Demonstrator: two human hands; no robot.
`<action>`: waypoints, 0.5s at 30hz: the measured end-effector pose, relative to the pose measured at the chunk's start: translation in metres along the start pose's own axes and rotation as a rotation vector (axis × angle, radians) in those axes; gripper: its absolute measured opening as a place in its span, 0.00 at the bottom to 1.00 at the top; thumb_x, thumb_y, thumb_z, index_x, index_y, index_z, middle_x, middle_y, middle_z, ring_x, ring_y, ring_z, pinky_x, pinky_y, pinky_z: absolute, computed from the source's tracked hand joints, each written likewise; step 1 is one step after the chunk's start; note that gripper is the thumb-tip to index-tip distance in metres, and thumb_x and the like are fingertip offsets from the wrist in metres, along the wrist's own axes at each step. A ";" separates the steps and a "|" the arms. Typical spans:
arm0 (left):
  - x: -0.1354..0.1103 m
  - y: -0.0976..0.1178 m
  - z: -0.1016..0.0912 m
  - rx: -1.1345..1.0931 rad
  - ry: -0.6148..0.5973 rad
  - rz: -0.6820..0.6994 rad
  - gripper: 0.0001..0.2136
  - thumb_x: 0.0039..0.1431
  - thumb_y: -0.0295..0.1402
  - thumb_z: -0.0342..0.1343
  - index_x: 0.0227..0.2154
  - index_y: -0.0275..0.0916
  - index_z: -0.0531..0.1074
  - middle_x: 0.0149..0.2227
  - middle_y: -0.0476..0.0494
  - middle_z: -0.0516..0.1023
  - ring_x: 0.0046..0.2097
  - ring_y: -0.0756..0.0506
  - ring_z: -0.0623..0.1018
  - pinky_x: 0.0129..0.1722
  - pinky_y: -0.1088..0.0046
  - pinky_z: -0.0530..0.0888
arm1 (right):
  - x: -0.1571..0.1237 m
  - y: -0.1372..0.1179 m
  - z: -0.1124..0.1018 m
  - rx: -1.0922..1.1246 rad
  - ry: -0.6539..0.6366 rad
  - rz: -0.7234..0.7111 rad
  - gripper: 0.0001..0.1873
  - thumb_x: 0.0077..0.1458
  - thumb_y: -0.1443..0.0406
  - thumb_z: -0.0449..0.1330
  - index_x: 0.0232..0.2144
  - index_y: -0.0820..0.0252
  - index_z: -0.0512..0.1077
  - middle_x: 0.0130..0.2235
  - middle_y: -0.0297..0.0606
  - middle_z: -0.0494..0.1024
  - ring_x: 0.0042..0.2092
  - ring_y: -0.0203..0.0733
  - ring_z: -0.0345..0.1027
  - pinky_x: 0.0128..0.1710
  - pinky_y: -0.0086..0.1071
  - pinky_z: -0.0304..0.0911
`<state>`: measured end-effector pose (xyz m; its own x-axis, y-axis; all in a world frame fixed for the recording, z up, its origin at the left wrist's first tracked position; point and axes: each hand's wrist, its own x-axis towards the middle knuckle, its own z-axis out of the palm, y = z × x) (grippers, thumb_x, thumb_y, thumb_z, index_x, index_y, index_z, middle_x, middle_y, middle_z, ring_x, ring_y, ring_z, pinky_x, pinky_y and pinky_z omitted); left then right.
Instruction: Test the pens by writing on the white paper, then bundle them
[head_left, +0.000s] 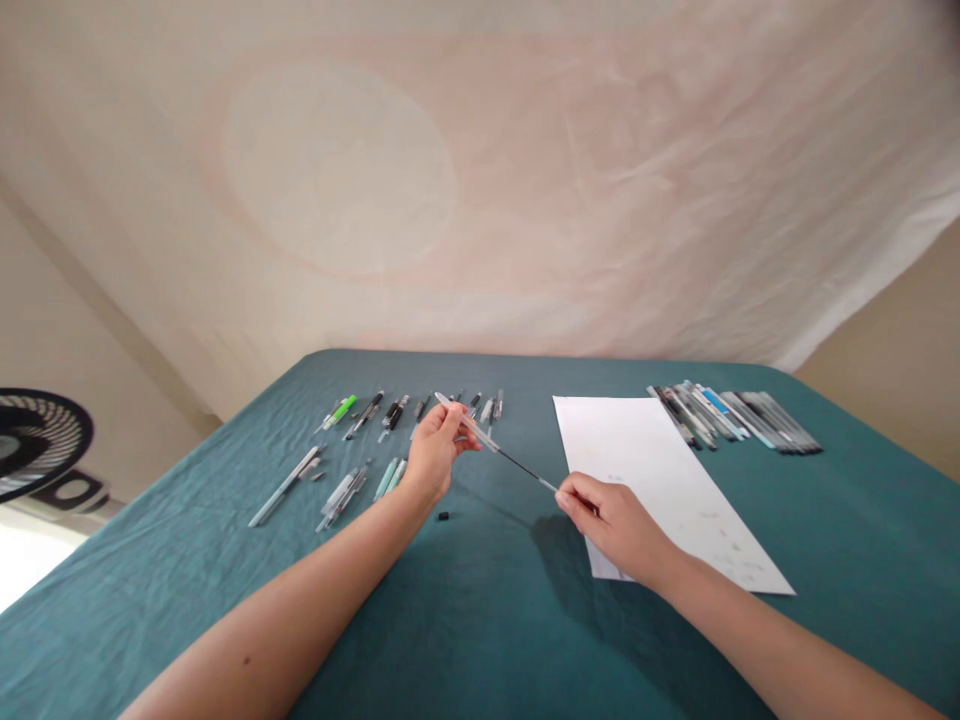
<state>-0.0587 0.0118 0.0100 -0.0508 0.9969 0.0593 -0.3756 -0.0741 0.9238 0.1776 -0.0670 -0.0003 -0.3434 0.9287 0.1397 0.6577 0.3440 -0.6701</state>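
My left hand (435, 445) is closed around a clear pen barrel (478, 432), its pointed end rising past the thumb to the upper left. From the barrel's lower right end a thin, dark ink refill (525, 468) sticks out. My right hand (611, 515) pinches the far end of that refill, so barrel and refill form one slanting line between the hands above the table. Whether the refill is sliding in or out I cannot tell. A small black pen cap or plug (443, 516) lies on the cloth below my left hand.
A white sheet of paper (645, 450) with faint marks lies partly under my right hand. Pens (772, 420) are lined up at the back right. Small groups of pen parts (345, 495) lie on the left of the green tablecloth (480, 640). A black fan (45, 440) stands beyond the left edge.
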 end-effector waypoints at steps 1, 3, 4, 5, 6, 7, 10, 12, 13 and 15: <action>-0.002 0.000 0.002 -0.007 -0.017 -0.030 0.09 0.57 0.37 0.55 0.31 0.35 0.66 0.25 0.49 0.71 0.23 0.52 0.71 0.26 0.75 0.73 | 0.000 0.000 0.001 -0.002 0.010 -0.001 0.15 0.61 0.57 0.48 0.27 0.56 0.67 0.21 0.29 0.68 0.24 0.35 0.62 0.26 0.27 0.53; -0.010 -0.003 0.008 -0.026 -0.062 -0.108 0.09 0.56 0.37 0.56 0.31 0.34 0.67 0.27 0.47 0.73 0.25 0.51 0.73 0.28 0.73 0.74 | 0.001 -0.002 0.002 0.003 0.028 -0.004 0.15 0.60 0.56 0.49 0.27 0.56 0.67 0.21 0.29 0.69 0.24 0.35 0.62 0.26 0.27 0.53; -0.015 -0.005 0.012 -0.030 -0.095 -0.151 0.10 0.56 0.37 0.57 0.31 0.34 0.68 0.28 0.45 0.74 0.26 0.51 0.74 0.29 0.72 0.74 | 0.001 -0.002 0.003 0.005 0.036 -0.011 0.16 0.60 0.55 0.49 0.27 0.56 0.68 0.21 0.29 0.69 0.24 0.35 0.62 0.26 0.27 0.53; -0.021 -0.008 0.016 -0.030 -0.134 -0.192 0.10 0.55 0.36 0.58 0.32 0.34 0.68 0.29 0.44 0.75 0.27 0.50 0.75 0.30 0.71 0.75 | 0.001 -0.003 0.004 0.004 0.045 -0.022 0.16 0.60 0.54 0.50 0.26 0.56 0.68 0.22 0.30 0.70 0.24 0.34 0.62 0.25 0.27 0.52; -0.027 -0.011 0.020 -0.025 -0.176 -0.230 0.10 0.55 0.36 0.58 0.33 0.34 0.68 0.30 0.42 0.75 0.28 0.50 0.75 0.31 0.71 0.75 | 0.001 -0.003 0.005 -0.003 0.054 -0.037 0.17 0.59 0.54 0.50 0.26 0.56 0.68 0.22 0.30 0.70 0.24 0.34 0.62 0.25 0.27 0.52; -0.033 -0.013 0.023 -0.019 -0.216 -0.266 0.10 0.55 0.36 0.59 0.33 0.34 0.69 0.31 0.42 0.76 0.29 0.50 0.76 0.31 0.70 0.76 | 0.001 -0.003 0.007 -0.016 0.064 -0.059 0.18 0.59 0.53 0.50 0.26 0.57 0.68 0.22 0.30 0.70 0.24 0.34 0.62 0.26 0.27 0.52; -0.044 -0.020 0.030 -0.004 -0.287 -0.349 0.10 0.54 0.36 0.59 0.33 0.34 0.69 0.32 0.40 0.77 0.27 0.50 0.76 0.29 0.72 0.75 | 0.000 0.002 0.009 -0.086 0.084 -0.138 0.21 0.58 0.51 0.50 0.23 0.57 0.67 0.22 0.31 0.70 0.24 0.34 0.62 0.26 0.27 0.51; -0.044 -0.019 0.031 -0.005 -0.303 -0.389 0.10 0.54 0.35 0.59 0.33 0.33 0.69 0.31 0.40 0.77 0.26 0.50 0.76 0.28 0.73 0.75 | -0.001 0.005 0.010 -0.142 0.103 -0.172 0.22 0.58 0.50 0.50 0.21 0.58 0.66 0.21 0.31 0.69 0.24 0.34 0.61 0.26 0.27 0.50; -0.042 -0.017 0.030 -0.016 -0.297 -0.395 0.09 0.54 0.34 0.59 0.33 0.33 0.70 0.30 0.39 0.77 0.26 0.50 0.76 0.29 0.73 0.75 | -0.001 0.006 0.010 -0.164 0.114 -0.180 0.23 0.58 0.50 0.50 0.20 0.58 0.65 0.20 0.31 0.68 0.23 0.34 0.61 0.26 0.27 0.50; -0.033 -0.011 0.025 -0.065 -0.249 -0.366 0.08 0.55 0.33 0.58 0.32 0.32 0.70 0.30 0.40 0.77 0.27 0.50 0.77 0.31 0.72 0.76 | 0.000 0.003 0.008 -0.194 0.124 -0.183 0.24 0.59 0.50 0.50 0.18 0.58 0.63 0.19 0.31 0.67 0.23 0.33 0.60 0.26 0.27 0.49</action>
<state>-0.0298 -0.0198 0.0077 0.3179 0.9326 -0.1706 -0.3849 0.2914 0.8758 0.1740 -0.0673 -0.0084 -0.3915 0.8544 0.3418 0.7121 0.5165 -0.4755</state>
